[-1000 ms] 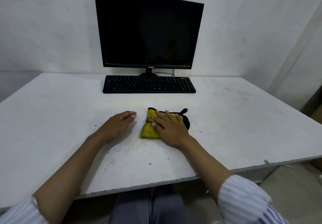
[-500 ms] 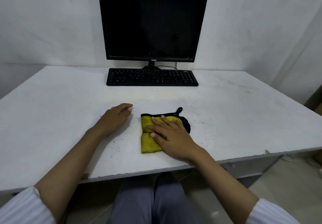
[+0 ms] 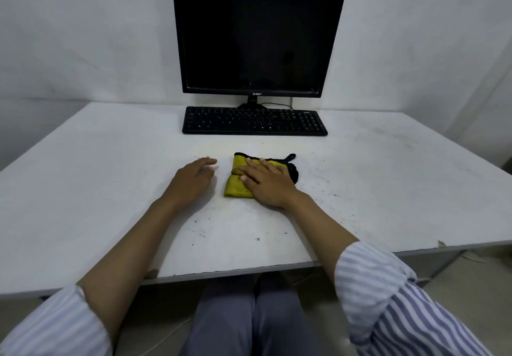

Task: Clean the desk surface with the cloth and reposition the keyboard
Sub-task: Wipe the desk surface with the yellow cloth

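Observation:
A folded yellow cloth [image 3: 235,186] with a black edge and loop lies on the white desk [image 3: 83,178], near the middle. My right hand [image 3: 267,182] lies flat on the cloth, fingers spread, pressing it to the desk and covering its right half. My left hand [image 3: 194,178] rests palm down on the bare desk just left of the cloth, holding nothing. A black keyboard [image 3: 253,120] sits farther back, straight along the foot of the monitor, well apart from both hands.
A black monitor [image 3: 256,37] stands at the back against the wall, screen dark. Dark specks and crumbs [image 3: 257,238] dot the desk near the front edge and to the right. My legs show under the front edge.
My right hand with the cloth slid toward me, then back away again. The left hand stays beside it. The camera view shifted a little.

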`<state>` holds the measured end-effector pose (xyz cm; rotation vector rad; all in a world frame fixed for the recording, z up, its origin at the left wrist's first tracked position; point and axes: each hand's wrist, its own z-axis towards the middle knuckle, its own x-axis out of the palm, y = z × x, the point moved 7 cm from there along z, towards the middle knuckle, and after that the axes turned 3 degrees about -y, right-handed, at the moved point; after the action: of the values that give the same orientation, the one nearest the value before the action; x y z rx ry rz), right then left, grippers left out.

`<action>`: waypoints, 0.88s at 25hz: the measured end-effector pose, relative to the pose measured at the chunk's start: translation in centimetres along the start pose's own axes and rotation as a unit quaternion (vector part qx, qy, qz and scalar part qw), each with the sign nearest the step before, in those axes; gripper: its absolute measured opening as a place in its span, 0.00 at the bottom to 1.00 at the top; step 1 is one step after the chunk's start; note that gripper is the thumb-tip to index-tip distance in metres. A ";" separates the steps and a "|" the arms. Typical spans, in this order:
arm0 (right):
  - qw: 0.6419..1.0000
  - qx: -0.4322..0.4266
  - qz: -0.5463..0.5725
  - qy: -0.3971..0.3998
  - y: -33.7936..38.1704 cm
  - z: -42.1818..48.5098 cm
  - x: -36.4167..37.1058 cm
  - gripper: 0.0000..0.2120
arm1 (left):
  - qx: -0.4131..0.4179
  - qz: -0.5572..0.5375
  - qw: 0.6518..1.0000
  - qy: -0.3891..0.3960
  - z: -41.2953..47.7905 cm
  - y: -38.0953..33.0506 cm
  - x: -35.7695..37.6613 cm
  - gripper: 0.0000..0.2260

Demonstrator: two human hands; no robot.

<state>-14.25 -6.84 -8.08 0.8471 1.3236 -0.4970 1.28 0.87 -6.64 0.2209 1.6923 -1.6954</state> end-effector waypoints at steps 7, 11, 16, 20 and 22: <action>0.997 -0.081 0.019 0.000 3.8 -8.3 0.7 0.20 | -0.017 0.001 0.999 -0.036 -0.4 1.7 -1.9 0.16; 0.998 -0.049 0.024 -0.036 4.5 -6.2 0.9 0.19 | -0.021 0.001 1.000 -0.019 0.0 1.9 -1.6 0.18; 0.999 0.008 0.021 -0.023 4.3 1.4 1.0 0.20 | -0.030 -0.039 0.998 -0.038 0.0 1.6 -2.2 0.19; 1.000 -0.003 0.013 0.005 4.5 1.4 1.2 0.21 | -0.034 -0.087 0.994 -0.058 -0.5 2.0 -3.5 0.19; 0.999 -0.025 0.021 0.014 5.1 -0.8 1.3 0.21 | -0.031 -0.072 0.994 -0.081 -1.2 2.3 -4.4 0.19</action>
<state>-10.72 -2.86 -8.06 0.8405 1.3373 -0.4186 5.35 3.81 -6.05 -0.0701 1.6701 -1.7112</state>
